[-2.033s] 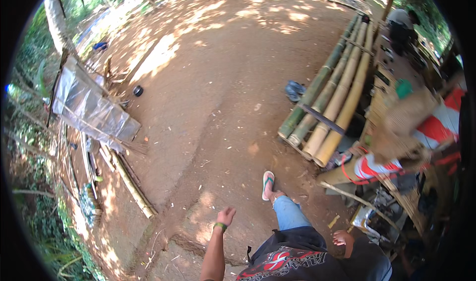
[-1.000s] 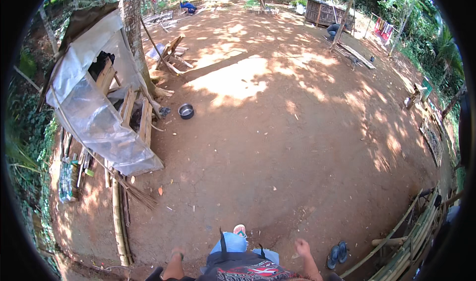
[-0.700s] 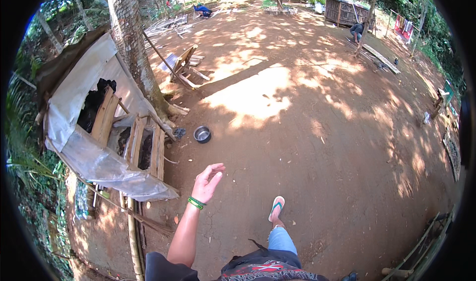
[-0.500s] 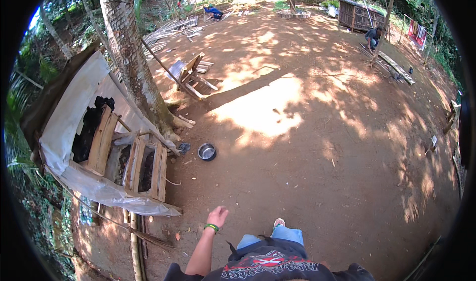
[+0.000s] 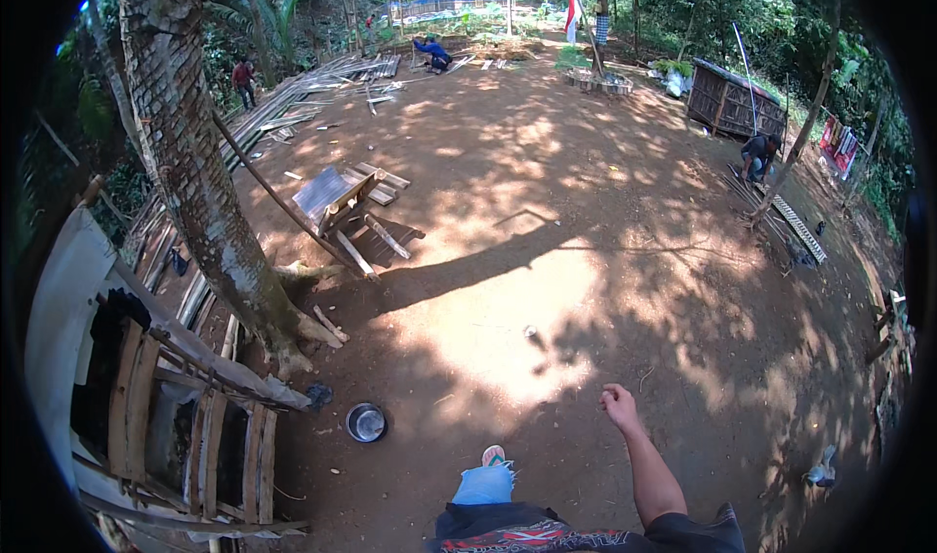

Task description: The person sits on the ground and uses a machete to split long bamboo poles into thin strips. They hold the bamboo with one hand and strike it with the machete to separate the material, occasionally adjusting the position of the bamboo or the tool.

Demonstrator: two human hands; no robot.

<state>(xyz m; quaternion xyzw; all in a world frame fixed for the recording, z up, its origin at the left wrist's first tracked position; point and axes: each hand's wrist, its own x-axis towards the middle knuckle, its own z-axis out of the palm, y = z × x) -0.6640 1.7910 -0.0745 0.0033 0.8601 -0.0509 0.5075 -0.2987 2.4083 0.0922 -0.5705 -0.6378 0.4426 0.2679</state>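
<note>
My right hand (image 5: 619,409) swings out ahead of my body over the bare ground. Its fingers are curled in, and no object shows in them. My left hand is out of the picture. One of my feet, in a sandal (image 5: 493,455), is stepping forward below torn blue jeans (image 5: 480,486). A round metal pot (image 5: 366,422) sits on the dirt ahead to my left, apart from both hands. Beside it lies a dark crumpled scrap (image 5: 319,395).
To the left stand a wooden frame with plastic sheeting (image 5: 256,465) and a thick tree trunk (image 5: 185,153). Farther on is a low wooden stand (image 5: 337,197). People crouch by bamboo strips (image 5: 332,77) and near a slatted ladder-like piece (image 5: 800,229). A small woven hut (image 5: 734,102) stands far right.
My left hand has dropped out of view, while my right arm has come forward into it. I have walked ahead, and the pot and wooden frame now appear lower and farther left.
</note>
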